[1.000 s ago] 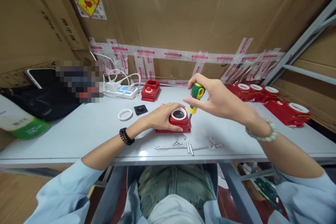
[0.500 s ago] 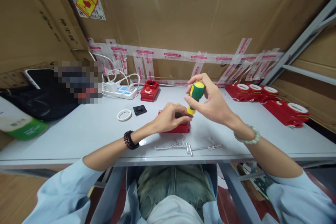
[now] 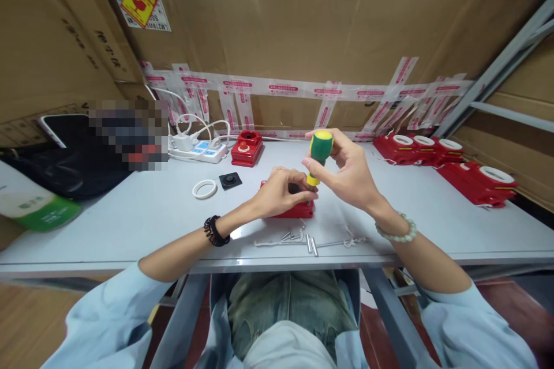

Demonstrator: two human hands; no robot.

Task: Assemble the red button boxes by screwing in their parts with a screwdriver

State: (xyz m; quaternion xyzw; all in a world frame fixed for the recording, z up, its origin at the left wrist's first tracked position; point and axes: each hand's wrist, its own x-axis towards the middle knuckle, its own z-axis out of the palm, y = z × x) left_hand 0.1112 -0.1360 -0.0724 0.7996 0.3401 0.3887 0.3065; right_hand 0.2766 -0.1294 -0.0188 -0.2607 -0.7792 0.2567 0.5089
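At left: one white ring [image 3: 194, 188], one black square [image 3: 236, 181]. My left hand [image 3: 277, 193] bends over one red box [image 3: 296, 211], near middle — I can't tell if it grips. My right hand [image 3: 347, 170] holds one screwdriver [image 3: 321, 147] at the box's right end.

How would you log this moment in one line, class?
left hand: over red housing | right hand: gripping green-yellow screwdriver | white ring: on table

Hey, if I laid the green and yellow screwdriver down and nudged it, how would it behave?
The screwdriver would probably roll, since its green handle looks rounded. It might curve, because that handle is wider than the yellow collar.
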